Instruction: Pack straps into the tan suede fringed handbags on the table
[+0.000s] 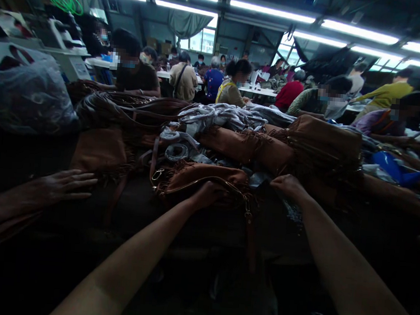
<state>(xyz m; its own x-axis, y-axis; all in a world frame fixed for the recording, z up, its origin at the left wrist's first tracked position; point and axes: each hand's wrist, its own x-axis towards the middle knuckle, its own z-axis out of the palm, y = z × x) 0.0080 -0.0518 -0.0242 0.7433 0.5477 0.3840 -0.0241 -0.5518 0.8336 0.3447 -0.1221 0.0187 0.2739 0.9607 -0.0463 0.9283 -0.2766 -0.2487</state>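
A brown fringed bag (208,174) lies on the dark table before me, its gold zipper edge curving along the near side. My left hand (209,195) is at the bag's opening, its fingers partly inside and hidden. My right hand (289,187) is closed at the right of the bag, beside a small clear plastic packet (293,212); what it pinches is too dark to make out. A strap with a metal clasp (248,214) hangs from the bag's right end, and a gold ring (157,174) shows at its left end.
A co-worker's hands (62,187) reach in from the left, near another brown bag (101,151). Behind lie stacked brown bags (323,142), wrapped straps (228,114) and a blue item (394,168). A large plastic sack (29,94) stands left; several people work beyond.
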